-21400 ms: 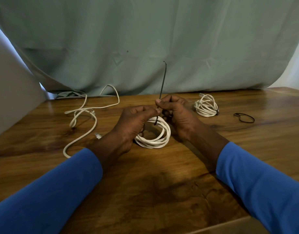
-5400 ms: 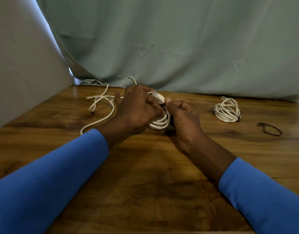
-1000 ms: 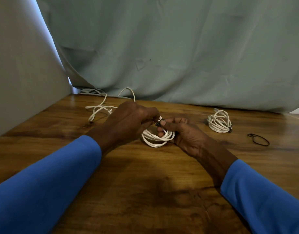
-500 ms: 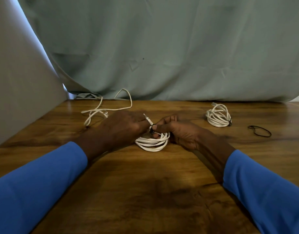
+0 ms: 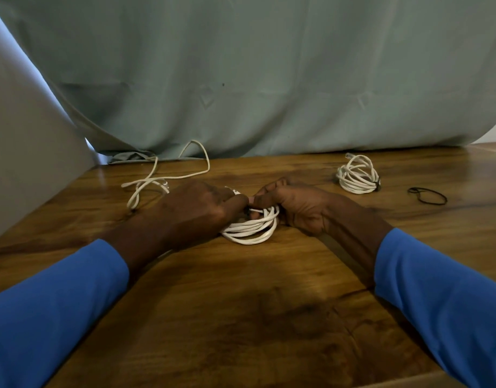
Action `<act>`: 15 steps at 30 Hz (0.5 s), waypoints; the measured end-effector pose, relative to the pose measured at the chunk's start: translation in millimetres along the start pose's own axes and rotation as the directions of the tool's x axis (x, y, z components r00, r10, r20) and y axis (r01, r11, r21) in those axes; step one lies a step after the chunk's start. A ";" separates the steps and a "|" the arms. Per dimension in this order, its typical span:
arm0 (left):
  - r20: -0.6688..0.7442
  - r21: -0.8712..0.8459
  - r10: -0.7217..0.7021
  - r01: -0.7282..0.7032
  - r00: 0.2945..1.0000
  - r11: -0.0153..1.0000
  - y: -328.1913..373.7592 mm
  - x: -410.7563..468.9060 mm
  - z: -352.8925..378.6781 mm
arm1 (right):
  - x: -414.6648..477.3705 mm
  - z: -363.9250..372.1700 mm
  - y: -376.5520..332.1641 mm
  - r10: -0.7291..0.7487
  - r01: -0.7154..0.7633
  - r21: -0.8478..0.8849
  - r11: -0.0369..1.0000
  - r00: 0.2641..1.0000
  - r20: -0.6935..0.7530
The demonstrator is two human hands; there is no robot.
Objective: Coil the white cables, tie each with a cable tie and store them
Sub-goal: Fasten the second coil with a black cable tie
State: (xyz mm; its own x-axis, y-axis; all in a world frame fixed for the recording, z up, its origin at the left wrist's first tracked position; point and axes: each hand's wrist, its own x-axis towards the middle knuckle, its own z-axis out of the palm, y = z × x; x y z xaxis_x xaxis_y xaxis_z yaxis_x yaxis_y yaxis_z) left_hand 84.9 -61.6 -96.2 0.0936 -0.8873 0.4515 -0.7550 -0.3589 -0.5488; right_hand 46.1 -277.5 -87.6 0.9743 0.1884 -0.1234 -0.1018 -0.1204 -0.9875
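Observation:
A white coiled cable lies on the wooden table in the middle of the head view. My left hand grips its left side with curled fingers. My right hand grips its right side, thumb and fingers pinching at the coil's top, where a dark cable tie shows only as a speck between the fingertips. A second white coil, bound by a black tie, sits at the back right. A loose uncoiled white cable sprawls at the back left.
A spare black cable tie, bent into a loop, lies at the far right. A pale green cloth hangs behind the table, and a grey panel stands at the left.
Both hands have sunk lower onto the coil and closed tighter together at its top. The cable's plug tip that stuck up between them half a second ago is mostly covered.

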 end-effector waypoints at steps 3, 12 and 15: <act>0.002 -0.034 -0.063 0.063 0.998 0.997 -2.6 4.2 -1.8 | 0.5 1.8 2.6 -0.031 0.031 0.011 0.999 0.999 -0.022; -0.003 -0.174 -0.251 0.247 0.968 0.953 -8.8 4.6 -7.3 | 0.5 2.6 3.9 -0.058 0.059 0.043 0.997 0.997 -0.044; 0.002 -0.228 -0.305 0.298 0.952 0.927 -8.4 5.3 -6.0 | -0.5 3.3 3.7 -0.061 0.064 0.060 0.996 0.997 -0.049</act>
State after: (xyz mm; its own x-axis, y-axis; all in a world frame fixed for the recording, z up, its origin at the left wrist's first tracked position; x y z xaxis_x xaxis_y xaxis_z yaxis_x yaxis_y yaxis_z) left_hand 87.9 -61.6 -85.0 0.3208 -0.7358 0.5964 -0.8198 -0.5310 -0.2141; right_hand 44.5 -274.8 -91.5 0.9874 0.1476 -0.0578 -0.0510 -0.0489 -0.9975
